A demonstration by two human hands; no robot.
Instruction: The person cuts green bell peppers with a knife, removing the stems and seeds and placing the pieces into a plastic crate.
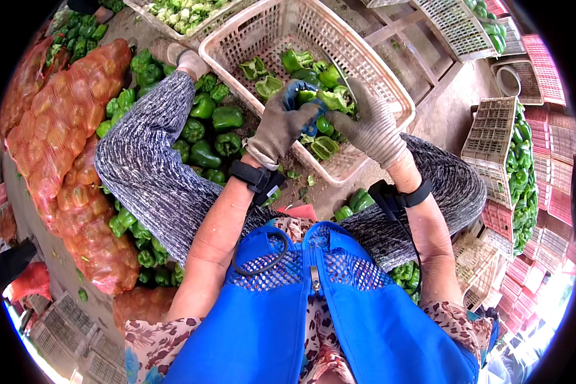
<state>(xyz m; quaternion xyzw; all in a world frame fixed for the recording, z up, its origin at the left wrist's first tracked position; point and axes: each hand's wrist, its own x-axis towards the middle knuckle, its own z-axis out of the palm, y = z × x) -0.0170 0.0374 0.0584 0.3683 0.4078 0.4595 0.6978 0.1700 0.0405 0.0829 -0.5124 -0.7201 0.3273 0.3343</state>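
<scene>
Both my hands wear grey knit gloves and meet over the near side of a pale plastic crate [237, 35]. My left hand [280, 121], with blue on the glove's fingers, is closed round a cut green bell pepper [335, 100]. My right hand [371, 125] is closed against the pepper's right side. A thin dark blade, seemingly of a knife [340, 69], reaches up from its fingers; the handle is hidden in the glove. Below them in the crate lie opened pepper halves [324, 148] and other green pieces [296, 61].
Whole green peppers [203, 153] are heaped on the floor between my legs and to the left. Orange mesh sacks [77, 121] bulge at the far left. A crate of pale green cut pieces [182, 14] stands beyond. Pepper-filled crates [489, 137] and stacked pink crates line the right.
</scene>
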